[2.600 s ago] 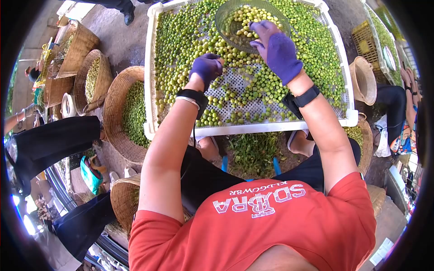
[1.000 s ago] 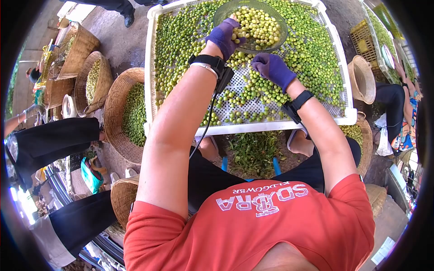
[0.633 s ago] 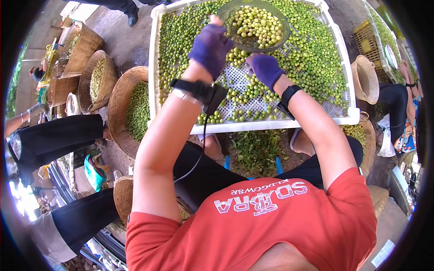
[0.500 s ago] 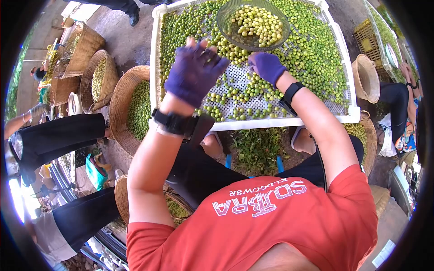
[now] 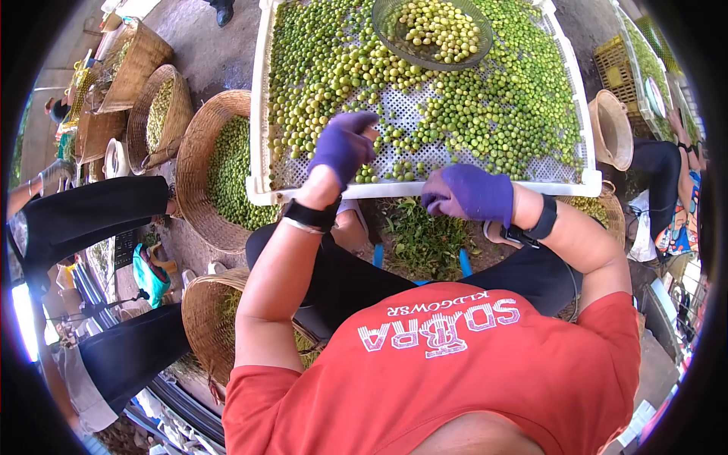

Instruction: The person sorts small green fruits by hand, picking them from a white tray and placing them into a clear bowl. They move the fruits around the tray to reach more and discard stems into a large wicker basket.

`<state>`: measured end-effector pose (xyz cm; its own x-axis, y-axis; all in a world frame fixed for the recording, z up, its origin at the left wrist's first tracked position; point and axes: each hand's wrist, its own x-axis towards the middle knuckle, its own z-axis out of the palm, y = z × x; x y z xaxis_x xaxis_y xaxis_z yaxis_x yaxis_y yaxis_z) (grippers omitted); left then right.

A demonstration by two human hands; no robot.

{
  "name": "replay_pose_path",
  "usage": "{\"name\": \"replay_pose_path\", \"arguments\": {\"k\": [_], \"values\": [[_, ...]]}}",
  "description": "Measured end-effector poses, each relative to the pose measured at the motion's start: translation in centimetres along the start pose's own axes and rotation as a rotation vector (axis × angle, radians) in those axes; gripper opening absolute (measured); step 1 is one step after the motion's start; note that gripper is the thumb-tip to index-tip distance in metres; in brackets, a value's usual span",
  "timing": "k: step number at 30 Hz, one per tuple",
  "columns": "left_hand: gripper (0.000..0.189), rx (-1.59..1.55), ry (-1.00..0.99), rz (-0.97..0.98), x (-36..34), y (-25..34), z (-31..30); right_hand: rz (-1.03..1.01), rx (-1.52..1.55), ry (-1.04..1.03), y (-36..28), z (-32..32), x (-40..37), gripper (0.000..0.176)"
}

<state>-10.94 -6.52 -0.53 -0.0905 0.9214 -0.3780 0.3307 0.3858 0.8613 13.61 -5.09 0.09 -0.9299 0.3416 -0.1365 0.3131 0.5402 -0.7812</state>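
Note:
Many small round green and yellowish fruits (image 5: 500, 114) lie across a white perforated tray (image 5: 394, 189). My left hand (image 5: 343, 149), in a purple fingerless glove, is over the tray's near left part, just above some fruits. Its fingers are curled in, and whatever they may hold is hidden. My right hand (image 5: 472, 194), gloved the same way, is at the tray's near rim with its fingers bent inward; its contents cannot be seen. Toward the tray's far side, a clear bowl (image 5: 436, 57) holds paler yellow fruits (image 5: 440, 30).
Woven baskets of fruit stand at the left, the closest a wide one (image 5: 199, 182). Another basket (image 5: 216, 318) is beside my left leg. A beige bucket (image 5: 610, 130) and a yellow crate (image 5: 614, 64) stand at the right. Other people sit on both sides.
My left hand has come down and closer, its fingers going from spread to curled. My right hand has drawn back from beside the bowl to the near rim. The camera view has shifted slightly.

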Motion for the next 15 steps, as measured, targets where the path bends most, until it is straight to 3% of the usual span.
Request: {"name": "replay_pose_path", "arguments": {"k": [3, 5, 10, 11, 13, 14, 15], "values": [[0.027, 0.61, -0.047, 0.434, 1.8, -3.0, 3.0, 0.0, -0.031, 0.206, 0.8, 0.6, -0.3, 0.012], [0.029, 0.682, -0.131, 0.401, 1.7, -2.3, 4.0, 0.039, 0.003, 0.322, 1.9, -0.8, -0.3, 0.012], [0.016, 0.992, 0.071, 0.292, 2.7, -3.2, 3.7, 0.269, -0.053, 0.521, 2.8, -5.3, -1.3, 0.014], [0.015, 1.048, 0.069, 0.204, 3.4, -4.3, 3.4, 0.227, -0.063, 0.58, 3.1, -5.9, -2.1, 0.014], [0.017, 1.085, 0.027, 0.21, 3.0, -4.0, 2.7, 0.153, -0.105, 0.713, 3.1, -7.2, -3.5, 0.014], [0.018, 1.099, 0.02, 0.133, 3.9, -5.2, 2.8, 0.269, -0.103, 0.724, 1.7, -9.0, -4.2, 0.015], [0.02, 1.068, 0.008, 0.078, 3.4, -4.5, 2.7, 0.251, -0.134, 0.854, 1.0, -10.6, -5.7, 0.015]]}}
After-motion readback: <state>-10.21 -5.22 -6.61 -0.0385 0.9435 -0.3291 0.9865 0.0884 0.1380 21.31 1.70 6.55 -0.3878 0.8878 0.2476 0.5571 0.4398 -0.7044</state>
